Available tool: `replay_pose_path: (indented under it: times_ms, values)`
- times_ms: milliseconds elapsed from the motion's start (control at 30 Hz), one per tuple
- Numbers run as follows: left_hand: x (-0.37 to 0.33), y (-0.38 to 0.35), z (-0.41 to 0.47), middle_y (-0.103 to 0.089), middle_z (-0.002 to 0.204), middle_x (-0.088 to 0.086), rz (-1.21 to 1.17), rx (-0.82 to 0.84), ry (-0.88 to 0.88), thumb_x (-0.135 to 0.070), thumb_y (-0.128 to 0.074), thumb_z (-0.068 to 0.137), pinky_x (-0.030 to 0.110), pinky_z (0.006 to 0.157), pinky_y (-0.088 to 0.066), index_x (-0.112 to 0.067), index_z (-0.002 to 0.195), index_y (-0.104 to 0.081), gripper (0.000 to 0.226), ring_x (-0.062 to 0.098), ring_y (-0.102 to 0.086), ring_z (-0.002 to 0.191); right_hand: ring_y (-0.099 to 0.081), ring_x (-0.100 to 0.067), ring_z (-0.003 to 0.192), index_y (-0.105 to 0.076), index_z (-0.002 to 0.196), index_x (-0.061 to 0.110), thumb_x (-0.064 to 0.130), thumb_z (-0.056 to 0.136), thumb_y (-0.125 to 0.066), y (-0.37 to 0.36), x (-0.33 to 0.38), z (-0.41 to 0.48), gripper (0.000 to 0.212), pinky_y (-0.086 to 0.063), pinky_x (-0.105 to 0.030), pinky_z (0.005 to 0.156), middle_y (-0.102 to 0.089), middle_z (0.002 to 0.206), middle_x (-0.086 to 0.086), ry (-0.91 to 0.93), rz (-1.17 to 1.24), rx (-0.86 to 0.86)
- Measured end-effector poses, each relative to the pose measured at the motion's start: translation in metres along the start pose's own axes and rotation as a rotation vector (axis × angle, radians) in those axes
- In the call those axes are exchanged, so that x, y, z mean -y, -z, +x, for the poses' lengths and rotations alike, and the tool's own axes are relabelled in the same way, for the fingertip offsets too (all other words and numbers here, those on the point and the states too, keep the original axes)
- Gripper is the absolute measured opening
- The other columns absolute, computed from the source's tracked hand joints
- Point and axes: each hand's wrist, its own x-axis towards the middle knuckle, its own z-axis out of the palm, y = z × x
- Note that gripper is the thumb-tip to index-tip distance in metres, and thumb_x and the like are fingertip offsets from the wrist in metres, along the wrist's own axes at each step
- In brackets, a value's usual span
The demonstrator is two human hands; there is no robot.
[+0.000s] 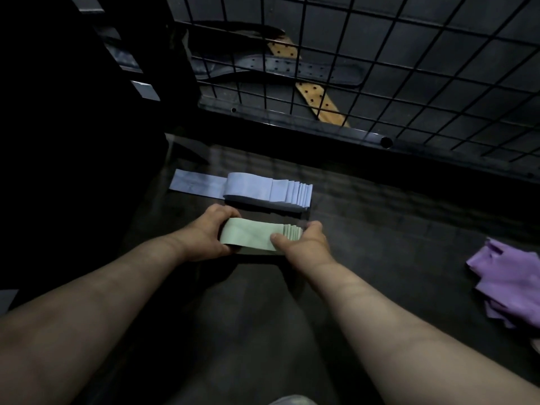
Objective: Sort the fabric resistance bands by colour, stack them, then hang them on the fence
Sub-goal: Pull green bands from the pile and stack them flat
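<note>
Shut off along the far edge of the floor by the wire fence, a strip of bare floor before it. Barely a gap between the blue stack and the green stack, gripped at its ends by the left hand and right hand. Open from there rightward to the purple pile at the right edge. Hemmed on the left by a dark bulk, too dim to make out.

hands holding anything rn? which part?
Yes: the green band stack, gripped at both ends, left hand on the folded end, right hand on the fanned end.
</note>
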Motion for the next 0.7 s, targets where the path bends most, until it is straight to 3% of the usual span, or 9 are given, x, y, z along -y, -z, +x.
replay_pose_path:
  times_ms: [133,233,433,700]
  values:
    - [-0.002,0.001,0.000,-0.049,0.114,-0.016,-0.026,-0.049,-0.025,-0.026,-0.091,0.064,0.017,0.089,-0.045,-0.034,0.109,-0.057,0.057,0.003,-0.055,0.104,-0.060,-0.027,0.113,-0.048,0.127,0.009,0.041,0.082,-0.075,-0.002,-0.007,-0.002,0.061,-0.048,-0.037,0.099,-0.060,0.126,-0.009,0.047,0.050,-0.039]
    - [-0.002,0.003,0.001,-0.052,0.111,-0.020,0.045,-0.052,-0.034,-0.032,-0.091,0.062,0.027,0.091,-0.051,-0.038,0.106,-0.057,0.056,0.003,-0.057,0.100,-0.062,-0.027,0.108,-0.053,0.124,0.011,0.044,0.080,-0.075,-0.007,-0.009,-0.003,0.059,-0.050,-0.038,0.098,-0.062,0.120,-0.009,0.046,0.067,-0.061]
    - [-0.002,0.005,-0.001,-0.054,0.115,-0.024,0.145,-0.144,-0.039,-0.034,-0.085,0.064,0.031,0.093,-0.049,-0.044,0.117,-0.057,0.061,0.005,-0.055,0.107,-0.065,-0.022,0.096,-0.052,0.109,0.015,0.033,0.084,-0.076,-0.009,-0.015,-0.003,0.040,-0.052,-0.034,0.090,-0.067,0.104,-0.004,0.052,0.207,-0.084]
    - [0.005,0.006,0.008,-0.052,0.127,-0.016,0.274,-0.084,-0.040,-0.048,-0.085,0.064,0.037,0.098,-0.048,-0.042,0.126,-0.053,0.070,0.008,-0.047,0.120,-0.062,-0.028,0.107,-0.048,0.124,0.013,0.040,0.086,-0.070,-0.015,-0.012,-0.004,0.051,-0.049,-0.040,0.098,-0.064,0.118,-0.009,0.026,0.169,-0.039]
